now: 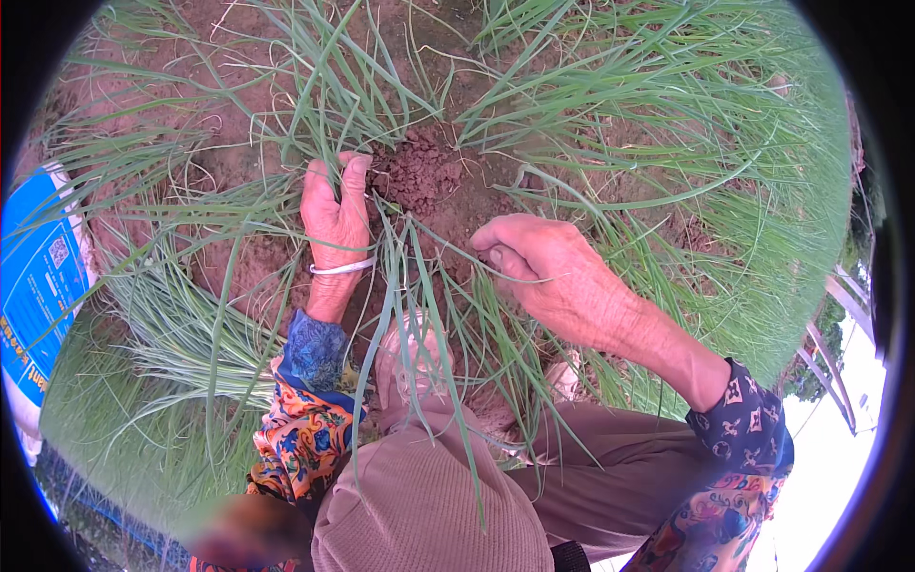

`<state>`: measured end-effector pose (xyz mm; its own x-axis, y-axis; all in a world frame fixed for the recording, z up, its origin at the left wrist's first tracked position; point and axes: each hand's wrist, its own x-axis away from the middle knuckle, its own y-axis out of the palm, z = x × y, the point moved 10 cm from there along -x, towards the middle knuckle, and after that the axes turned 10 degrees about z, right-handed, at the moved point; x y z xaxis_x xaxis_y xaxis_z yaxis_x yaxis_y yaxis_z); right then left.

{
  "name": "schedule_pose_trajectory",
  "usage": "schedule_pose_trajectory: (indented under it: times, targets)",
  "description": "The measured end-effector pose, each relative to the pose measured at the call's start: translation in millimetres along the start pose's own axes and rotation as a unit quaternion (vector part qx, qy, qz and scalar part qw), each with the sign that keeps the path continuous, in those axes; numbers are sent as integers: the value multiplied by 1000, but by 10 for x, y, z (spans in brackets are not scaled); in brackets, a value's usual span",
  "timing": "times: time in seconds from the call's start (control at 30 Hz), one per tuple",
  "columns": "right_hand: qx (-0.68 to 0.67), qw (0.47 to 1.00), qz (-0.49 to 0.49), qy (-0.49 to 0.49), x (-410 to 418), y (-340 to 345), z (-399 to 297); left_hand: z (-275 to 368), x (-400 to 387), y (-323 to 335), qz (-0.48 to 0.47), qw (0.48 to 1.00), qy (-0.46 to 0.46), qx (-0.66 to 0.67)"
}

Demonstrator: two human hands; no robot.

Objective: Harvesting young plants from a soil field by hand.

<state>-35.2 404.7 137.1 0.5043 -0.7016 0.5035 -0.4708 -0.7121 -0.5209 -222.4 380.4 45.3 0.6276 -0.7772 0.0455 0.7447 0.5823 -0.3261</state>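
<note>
My left hand (337,218), with a white bangle (342,268) at the wrist, has its thumb and fingers around green onion leaves (330,132) beside a patch of loose, crumbly soil (423,171). Its palm side is hidden. To the right, my right hand (554,275) is held above the plants with its fingers curled inward. A thin leaf passes by its fingertips; whether they pinch it cannot be made out. Between the hands, long green onion leaves (422,286) fan out toward my knee and over a pale shoe (414,350).
Dense rows of green onions (686,107) grow at the right and top. A gathered bundle of green onions (193,322) lies at the left, near my left sleeve. Beyond it is a blue and white printed sack (39,279). My bent knee (436,500) fills the bottom middle.
</note>
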Motion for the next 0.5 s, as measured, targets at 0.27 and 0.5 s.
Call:
schedule_pose_trajectory:
  times: [0.27, 0.5]
  targets:
    - [-118, 962, 182, 168, -731, 253, 923, -83, 143, 65, -52, 977, -173, 115]
    - [16, 949, 314, -14, -831, 206, 790, 25, 272, -116, -67, 967, -201, 144]
